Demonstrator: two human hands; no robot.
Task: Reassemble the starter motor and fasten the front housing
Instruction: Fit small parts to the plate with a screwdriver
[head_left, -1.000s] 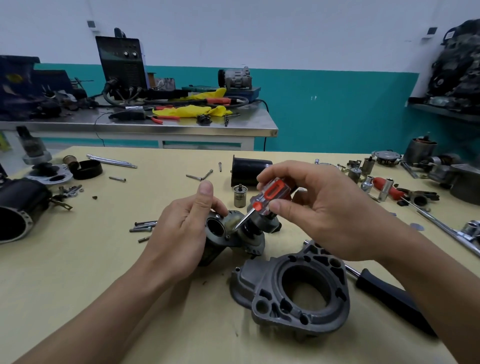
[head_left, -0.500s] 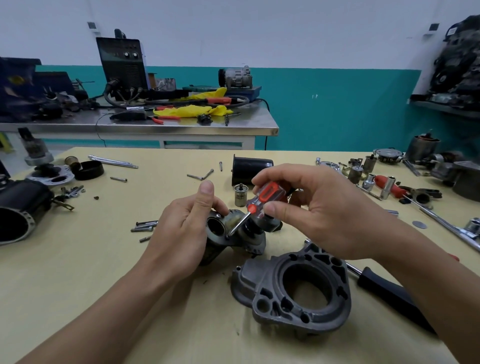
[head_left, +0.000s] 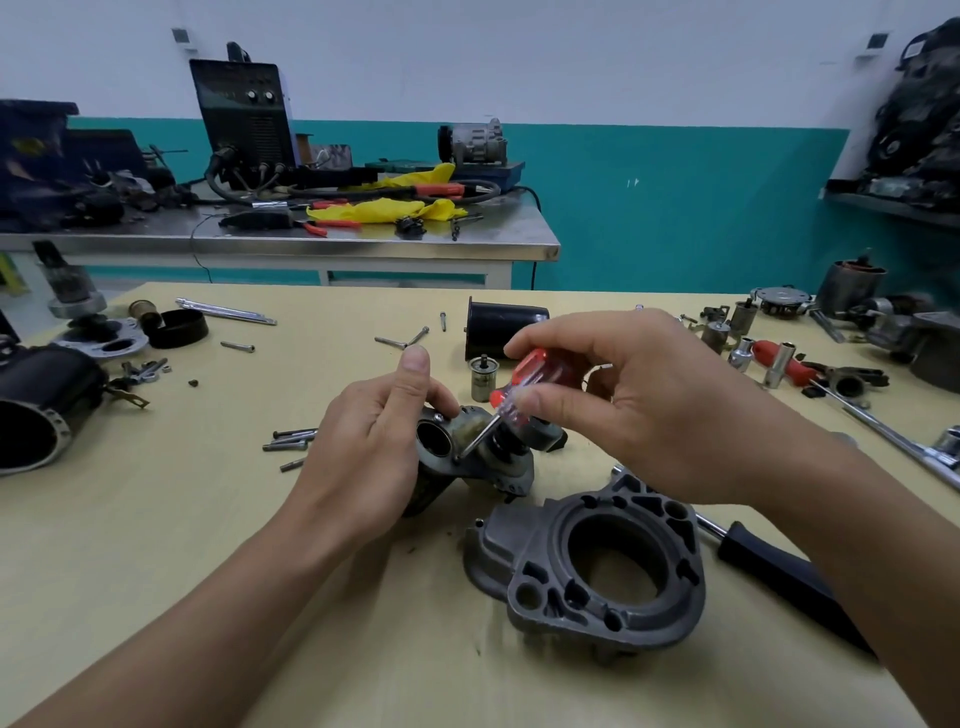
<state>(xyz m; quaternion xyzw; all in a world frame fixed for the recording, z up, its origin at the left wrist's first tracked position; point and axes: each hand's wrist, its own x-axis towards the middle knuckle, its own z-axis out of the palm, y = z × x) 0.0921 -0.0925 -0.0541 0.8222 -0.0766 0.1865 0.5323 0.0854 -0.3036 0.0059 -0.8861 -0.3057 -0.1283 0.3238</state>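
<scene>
Head view, sole entry. Table (head_left: 156, 519), pale yellow wood, bearing all items below. Starter motor body (head_left: 483, 462), grey metal, lying at the centre of the table, one round open bore turned toward the camera. Left hand (head_left: 374, 441) gripping the starter motor body from its left side, fingers curled round it, thumb pointing up. Screwdriver (head_left: 519, 387), short, red-and-clear handle, shaft slanting down and to the left, tip set on the face of the starter motor body just beside the bore. Right hand (head_left: 649, 410) pinching the screwdriver handle between thumb and fingertips, above and right of the body. Front housing (head_left: 597, 566), dark grey casting with a large oval opening, resting on the table just in front of the starter motor body, clear of both hands, not mounted; contact between the two parts not discernible. Black-handled tool (head_left: 779, 577) right of the front housing, partly hidden under the right forearm. Loose bolts (head_left: 291, 439), small cluster left of the left hand. Small metal cylinder (head_left: 480, 376), upright, behind the body. Black cylinder (head_left: 504, 325), on its side, further back. Black motor casing (head_left: 41, 410) at the left edge, open end toward the camera. Sockets (head_left: 743, 353) and red-handled tool (head_left: 784, 364) at the far right. Steel bench (head_left: 311, 244) beyond the table, carrying yellow cloth (head_left: 384, 208), pliers (head_left: 332, 224) and a black machine (head_left: 244, 114) with cables.
</scene>
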